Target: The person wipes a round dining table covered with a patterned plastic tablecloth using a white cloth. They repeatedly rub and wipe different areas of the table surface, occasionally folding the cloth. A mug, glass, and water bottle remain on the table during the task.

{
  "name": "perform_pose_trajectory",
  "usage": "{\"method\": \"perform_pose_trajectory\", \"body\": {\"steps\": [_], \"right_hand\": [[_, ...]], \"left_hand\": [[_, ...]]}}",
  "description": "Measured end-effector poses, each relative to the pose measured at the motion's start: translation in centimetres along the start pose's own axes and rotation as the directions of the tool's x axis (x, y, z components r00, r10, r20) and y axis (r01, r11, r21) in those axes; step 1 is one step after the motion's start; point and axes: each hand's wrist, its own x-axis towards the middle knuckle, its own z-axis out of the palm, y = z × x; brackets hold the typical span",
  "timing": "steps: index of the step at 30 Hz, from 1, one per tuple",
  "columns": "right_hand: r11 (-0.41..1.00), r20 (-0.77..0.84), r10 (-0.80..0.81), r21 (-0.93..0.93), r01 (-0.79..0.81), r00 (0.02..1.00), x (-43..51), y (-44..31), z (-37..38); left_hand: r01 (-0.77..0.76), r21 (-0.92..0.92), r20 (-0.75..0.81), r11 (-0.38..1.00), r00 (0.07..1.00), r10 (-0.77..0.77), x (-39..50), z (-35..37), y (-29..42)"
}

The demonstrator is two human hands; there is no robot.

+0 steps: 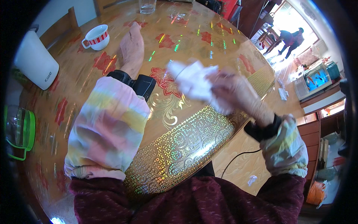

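Note:
My right hand (233,88), blurred, grips a crumpled white tissue or cloth (193,79) above the near edge of the table (193,112). The table's clear, shiny cover has red flower prints and a gold patterned border. Stretched forward, my left hand (132,46) rests on the tabletop; its fingers are mostly hidden, and I cannot tell whether they are closed. Just left of it stands a white cup (98,37) with a red striped band. Black straps circle both wrists, and pastel sleeve covers (107,126) reach up my forearms.
At left are a white kettle-like container (36,60) and a clear vessel with a green rim and handle (21,131). A drinking glass (147,7) stands at the far edge. Crumpled paper (252,180) lies on the floor. Beyond are a fish tank (317,77) and a person (292,42).

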Motion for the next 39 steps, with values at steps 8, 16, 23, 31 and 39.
{"method": "perform_pose_trajectory", "body": {"steps": [8, 16, 23, 31, 39], "right_hand": [[0.894, 0.009, 0.201, -0.411, -0.179, 0.98, 5.6, 2.0, 0.5], [0.973, 0.056, 0.203, 0.096, -0.208, 0.978, 5.5, 1.8, 0.7], [0.885, 0.163, 0.357, 0.256, -0.388, 0.92, 8.2, 3.8, 0.8], [0.9, 0.014, 0.4, -0.195, -0.389, 0.917, 11.8, 3.7, 0.4], [0.973, 0.114, 0.23, -0.039, -0.227, 0.967, 15.6, -1.6, 2.8]], "left_hand": [[0.029, 0.038, -0.003, 0.999, 1.0, -0.029, 0.1, 0.2, 0.3], [-0.016, 0.066, -0.014, 0.998, 1.0, 0.017, -0.6, -0.1, 0.9], [-0.013, 0.096, 0.007, 0.995, 1.0, 0.012, -1.1, -0.4, 1.7], [-0.064, 0.184, -0.054, 0.981, 0.996, 0.076, -0.5, 0.0, 1.2], [-0.289, 0.025, -0.168, 0.957, 0.943, 0.289, -0.7, 0.4, 1.0]]}}
